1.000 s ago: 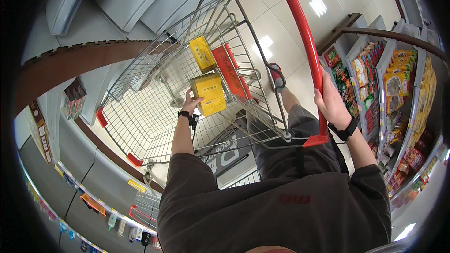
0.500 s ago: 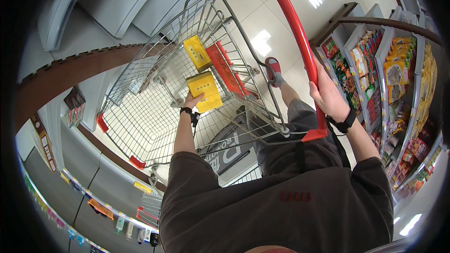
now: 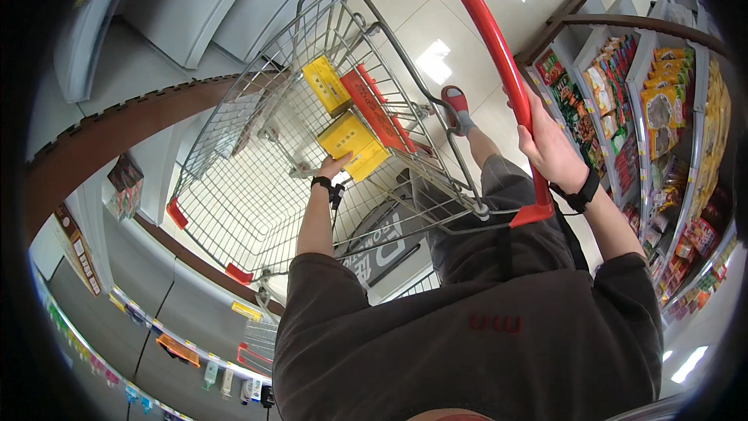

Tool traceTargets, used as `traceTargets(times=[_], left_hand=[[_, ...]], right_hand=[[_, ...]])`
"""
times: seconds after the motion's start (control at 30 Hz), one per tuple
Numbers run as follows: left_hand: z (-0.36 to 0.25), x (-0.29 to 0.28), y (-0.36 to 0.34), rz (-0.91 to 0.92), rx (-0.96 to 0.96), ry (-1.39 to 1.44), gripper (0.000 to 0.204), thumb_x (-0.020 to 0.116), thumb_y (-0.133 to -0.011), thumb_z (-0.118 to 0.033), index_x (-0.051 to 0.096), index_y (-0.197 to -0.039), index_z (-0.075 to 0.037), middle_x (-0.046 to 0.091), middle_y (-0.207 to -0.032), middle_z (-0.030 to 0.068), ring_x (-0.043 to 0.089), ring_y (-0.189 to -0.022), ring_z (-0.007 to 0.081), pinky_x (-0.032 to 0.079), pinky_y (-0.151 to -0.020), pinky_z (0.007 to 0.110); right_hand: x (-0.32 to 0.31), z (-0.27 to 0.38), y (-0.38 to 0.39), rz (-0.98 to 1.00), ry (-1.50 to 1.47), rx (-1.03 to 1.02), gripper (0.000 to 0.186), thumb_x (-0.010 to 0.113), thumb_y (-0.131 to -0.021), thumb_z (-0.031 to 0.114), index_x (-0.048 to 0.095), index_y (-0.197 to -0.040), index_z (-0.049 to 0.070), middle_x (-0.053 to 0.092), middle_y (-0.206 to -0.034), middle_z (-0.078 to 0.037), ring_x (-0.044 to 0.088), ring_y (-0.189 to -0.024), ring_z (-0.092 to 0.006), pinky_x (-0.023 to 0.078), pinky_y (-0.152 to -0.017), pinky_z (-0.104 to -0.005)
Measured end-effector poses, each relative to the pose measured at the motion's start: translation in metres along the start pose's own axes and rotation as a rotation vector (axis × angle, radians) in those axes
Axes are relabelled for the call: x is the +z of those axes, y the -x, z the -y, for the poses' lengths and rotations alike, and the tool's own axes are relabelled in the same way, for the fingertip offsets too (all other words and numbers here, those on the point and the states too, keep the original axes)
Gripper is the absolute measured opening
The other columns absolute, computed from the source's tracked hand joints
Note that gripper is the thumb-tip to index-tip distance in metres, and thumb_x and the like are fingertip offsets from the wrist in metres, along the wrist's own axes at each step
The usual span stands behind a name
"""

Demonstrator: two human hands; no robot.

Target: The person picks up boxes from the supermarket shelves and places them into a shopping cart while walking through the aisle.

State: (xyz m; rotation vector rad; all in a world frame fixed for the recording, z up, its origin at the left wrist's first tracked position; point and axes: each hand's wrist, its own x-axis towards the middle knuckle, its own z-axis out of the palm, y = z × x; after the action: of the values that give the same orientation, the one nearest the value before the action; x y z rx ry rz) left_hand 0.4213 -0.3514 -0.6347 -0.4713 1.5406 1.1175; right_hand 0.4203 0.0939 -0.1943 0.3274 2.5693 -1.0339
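Inside the wire shopping cart [image 3: 265, 187], my left hand [image 3: 333, 171] has its fingers closed on the lower left edge of a yellow box [image 3: 354, 143]. This box lies at a slant, up against or very close to the cart's red panel [image 3: 379, 109]. A second yellow box [image 3: 326, 86] is just beyond it, beside the same panel. My right hand [image 3: 555, 148] is wrapped round the cart's red handle [image 3: 489, 27] near its lower end. Part of the held box's underside is hidden.
Shelves of bagged snacks [image 3: 662, 117] stand close on my right. Grey shelving with a brown curved edge [image 3: 117, 121] runs along the left. Small goods hang on a rack [image 3: 178, 349] at lower left. My sandalled foot [image 3: 456, 107] is on the tiled floor beside the cart.
My left hand has shifted the yellow box slightly right toward the red panel, and the box has turned a little. My right hand keeps its hold on the handle.
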Motion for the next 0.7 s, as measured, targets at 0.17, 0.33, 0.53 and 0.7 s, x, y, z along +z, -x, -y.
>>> traceTargets(times=[0.17, 0.33, 0.53, 0.7], left_hand=[[-0.03, -0.005, 0.015, 0.155, 0.059, -0.264, 0.063, 0.076, -0.08, -0.042, 0.056, -0.127, -0.004, 0.066, -0.116, 0.0085, 0.063, -0.102, 0.0199, 0.051, -0.084, 0.031], [-0.085, -0.004, 0.068, -0.104, 0.137, -0.811, 0.087, 0.079, -0.064, -0.055, 0.054, -0.127, -0.001, 0.061, -0.122, 0.0246, 0.057, -0.116, 0.0368, 0.046, -0.098, 0.039], [-0.108, -0.015, 0.112, -0.28, 0.111, -1.012, 0.086, 0.072, -0.079, -0.047, 0.04, -0.14, 0.004, 0.044, -0.142, 0.0239, 0.05, -0.126, 0.0354, 0.041, -0.105, 0.039], [-0.138, -0.005, 0.186, -0.425, 0.288, -0.793, 0.064, 0.073, -0.078, -0.041, 0.057, -0.125, -0.001, 0.061, -0.122, 0.0227, 0.059, -0.112, 0.0359, 0.048, -0.095, 0.041]], right_hand=[[-0.001, -0.003, 0.001, 0.017, -0.024, 0.014, 0.061, 0.049, -0.09, 0.012, 0.024, -0.145, 0.003, 0.056, -0.098, -0.027, 0.057, -0.091, -0.044, 0.046, -0.082, -0.0458], [-0.001, -0.011, 0.004, 0.064, 0.004, 0.047, 0.06, 0.05, -0.09, 0.015, 0.025, -0.144, 0.003, 0.059, -0.093, -0.028, 0.059, -0.088, -0.0439, 0.047, -0.077, -0.0475], [-0.008, -0.008, 0.011, 0.057, 0.044, -0.02, 0.062, 0.05, -0.091, 0.02, 0.025, -0.144, 0.0, 0.061, -0.085, -0.027, 0.059, -0.083, -0.042, 0.048, -0.076, -0.0483], [-0.023, -0.009, -0.002, 0.193, 0.066, -0.098, 0.064, 0.048, -0.092, 0.025, 0.022, -0.142, -0.007, 0.062, -0.084, -0.032, 0.062, -0.08, -0.0446, 0.05, -0.078, -0.0498]])
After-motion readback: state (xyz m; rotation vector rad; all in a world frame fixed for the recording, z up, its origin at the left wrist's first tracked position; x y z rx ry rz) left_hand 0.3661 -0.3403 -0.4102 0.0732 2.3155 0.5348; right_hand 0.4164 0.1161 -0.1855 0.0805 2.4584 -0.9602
